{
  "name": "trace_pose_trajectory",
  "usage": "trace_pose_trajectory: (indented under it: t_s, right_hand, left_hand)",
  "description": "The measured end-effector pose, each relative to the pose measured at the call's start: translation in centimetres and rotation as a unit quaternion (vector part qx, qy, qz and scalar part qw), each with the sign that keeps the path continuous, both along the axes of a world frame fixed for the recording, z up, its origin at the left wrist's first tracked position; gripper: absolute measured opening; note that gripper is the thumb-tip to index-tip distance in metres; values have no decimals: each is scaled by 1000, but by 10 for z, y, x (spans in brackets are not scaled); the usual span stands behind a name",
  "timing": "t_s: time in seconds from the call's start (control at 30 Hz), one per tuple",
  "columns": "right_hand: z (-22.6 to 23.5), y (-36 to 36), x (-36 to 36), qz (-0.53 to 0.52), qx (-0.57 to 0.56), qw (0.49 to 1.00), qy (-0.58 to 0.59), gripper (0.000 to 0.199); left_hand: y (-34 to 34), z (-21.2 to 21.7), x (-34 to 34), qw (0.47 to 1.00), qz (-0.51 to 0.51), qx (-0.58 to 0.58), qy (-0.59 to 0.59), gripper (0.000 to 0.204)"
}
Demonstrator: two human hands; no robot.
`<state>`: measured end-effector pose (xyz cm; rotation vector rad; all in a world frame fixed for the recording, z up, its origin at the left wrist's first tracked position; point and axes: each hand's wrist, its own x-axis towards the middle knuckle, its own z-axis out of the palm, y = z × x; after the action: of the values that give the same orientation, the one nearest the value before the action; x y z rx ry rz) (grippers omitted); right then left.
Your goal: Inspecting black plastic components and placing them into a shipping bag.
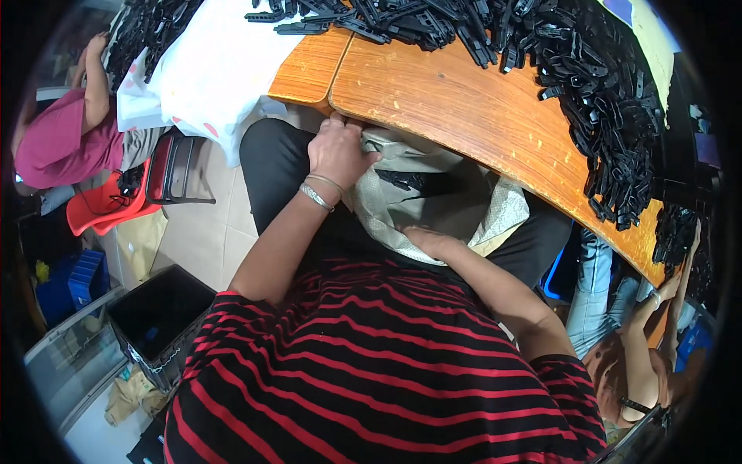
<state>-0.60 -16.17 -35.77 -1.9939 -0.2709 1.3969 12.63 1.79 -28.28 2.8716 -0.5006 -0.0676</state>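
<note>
The person sat at the near edge of a wooden counter (pixel 464 100) with a woven sack (pixel 433 205) open across the lap, its mouth tucked just under that edge. The left hand (pixel 338 151) was closed on the sack's upper rim, fingers curled over the fabric and pinching it up against the counter's underside. Its wrist, wearing thin bangles (pixel 318 192), was bent back, with the forearm rising from the lower left. The right hand (pixel 427 238) lay low at the sack's near rim, palm down and mostly buried in the folds; whether its fingers were spread or gripping the cloth could not be told. That forearm ran straight out from the striped sleeve.

A few black plastic pieces (pixel 402 179) lay inside the sack, near its far wall. A far bigger heap of black plastic clips (pixel 595 85) covered the counter's far and right edges.

To hold the sack well, it seemed best to keep the left grip tight and high so the mouth stayed taut against the counter's edge. The right hand could pull the near rim toward the body so the opening would not sag.

Another person in a pink top (pixel 54 143) sat off the counter's left corner, and someone else's arm (pixel 657 309) showed beyond its right edge.
</note>
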Motion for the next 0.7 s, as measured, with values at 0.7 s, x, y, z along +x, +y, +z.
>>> trace_pose_trajectory:
  t_s: [0.7]
  right_hand:
    - [-23,-11,9,13,81,995,-64,39]
  left_hand:
    - [-4,-18,-8,963,52,-260,57,20]
